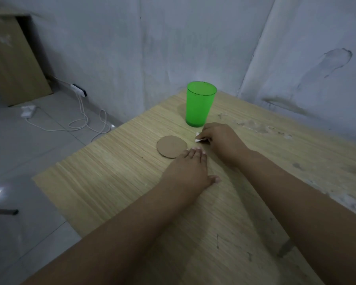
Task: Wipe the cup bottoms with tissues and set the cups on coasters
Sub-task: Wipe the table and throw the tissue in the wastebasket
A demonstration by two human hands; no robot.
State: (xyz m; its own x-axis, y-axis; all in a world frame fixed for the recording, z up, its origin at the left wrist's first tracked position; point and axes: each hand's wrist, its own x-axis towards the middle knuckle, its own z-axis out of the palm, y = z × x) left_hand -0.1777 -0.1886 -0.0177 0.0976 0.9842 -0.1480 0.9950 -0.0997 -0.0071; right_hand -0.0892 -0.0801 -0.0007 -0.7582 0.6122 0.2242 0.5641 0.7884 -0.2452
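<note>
Two bare forearms reach in from the near edge of a pale wood-grain table [111,182], and the left hand [188,170] lies flat on it, fingers straight and together, their tips just touching the near right rim of a round brown coaster [172,146]. Slightly farther and to the right, the right hand [220,138] has its fingers curled over a small white tissue [198,139], pinching it against the tabletop so that only a crumpled corner shows. The tissue looks soft and very light; it would bunch easily and is best kept wadded in the fingertips for wiping. The coaster looks like thin, stiff card cut by hand, light enough to slide if nudged, so a flat hand beside it seems a sensible way to steady it. Beyond both hands, well short of the far corner, a translucent green cup [199,104] stands upright on the bare table, not yet on the coaster. It seems to be empty, thin-walled plastic: light, smooth, a little slippery, easily tipped, and best taken round the middle of its tapered wall before turning the bottom up. The table's right side carries pale scuffs and flaking patches. Farther off rise blotchy whitish walls; at far left, white cables [84,122] trail over grey floor tiles beside a wooden cabinet [14,64].
</note>
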